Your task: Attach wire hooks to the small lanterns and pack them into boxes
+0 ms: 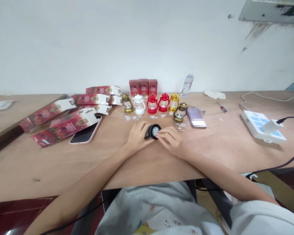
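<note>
"Presently, what is the condition of the hands?"

"Left hand (138,135): closed around a small black piece (151,131), apparently a lantern turned on its side. Right hand (172,139): fingertips gathered at the near edge of the piece's pale round face. Whether they pinch a small part there, I cannot tell."

"Location of the piece?"

"Between the two hands, its round end angled toward the right one."

"Handling assessment?"

"Judged light, with a stiff shell, probably plastic. The rim looks smooth and could slip under a loose grip. If its midsection is clear like that of the bronze lantern (178,117) just beyond the right hand, I rate that part the most fragile."

"Recommended hold?"

"Around the firm black rim, as the left hand has it, leaving the pale face exposed to the right fingertips. Avoid squeezing the midsection."

"Surroundings?"

"Beyond the left hand, a white lantern (139,106) stands upright. Farther out on its left lie a phone in a pink case (90,137) and red cartons (66,128). Well to the right of the right hand: a white power strip (257,125)."
</note>
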A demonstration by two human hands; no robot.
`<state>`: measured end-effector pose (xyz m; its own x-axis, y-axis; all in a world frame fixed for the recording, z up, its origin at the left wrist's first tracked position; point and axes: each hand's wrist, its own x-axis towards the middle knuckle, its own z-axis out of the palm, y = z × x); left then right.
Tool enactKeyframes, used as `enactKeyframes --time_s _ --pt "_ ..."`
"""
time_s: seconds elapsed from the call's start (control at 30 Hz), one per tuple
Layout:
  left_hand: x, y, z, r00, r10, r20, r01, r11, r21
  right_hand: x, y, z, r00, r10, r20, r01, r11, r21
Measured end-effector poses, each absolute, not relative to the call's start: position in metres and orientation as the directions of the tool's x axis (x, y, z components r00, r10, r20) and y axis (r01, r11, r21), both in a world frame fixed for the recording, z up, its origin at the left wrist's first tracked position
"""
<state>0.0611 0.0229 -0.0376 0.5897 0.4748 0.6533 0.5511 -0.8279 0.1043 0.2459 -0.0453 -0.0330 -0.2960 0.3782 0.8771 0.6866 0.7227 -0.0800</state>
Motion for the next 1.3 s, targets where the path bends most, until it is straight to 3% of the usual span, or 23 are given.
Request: enactKeyframes --time_s 0.3,0.83,1.13,1.3 --pt "0.060 0.024 -0.036 0.620 0.503 0.602 0.587 -0.807 0.069 0.246 -0.042 -0.033 -0.354 0.241 0.904 0.691 0.719 0.079" --pt "0.059 0.026 -0.034 0.634 0.404 0.659 0.517 -0.856 0.028 0.246 -0.041 -0.035 -0.355 0.247 0.902 0.674 0.736 0.063" --pt "0.058 0.025 -0.034 0.658 0.400 0.638 0.500 -0.866 0.027 0.248 -0.033 -0.044 -0.469 0.091 0.879 0.647 0.713 0.271" --pt "0.058 0.026 -0.032 0.658 0.366 0.658 0.475 -0.880 0.014 0.251 -0.028 -0.050 -0.481 0.040 0.876 0.640 0.699 0.319"
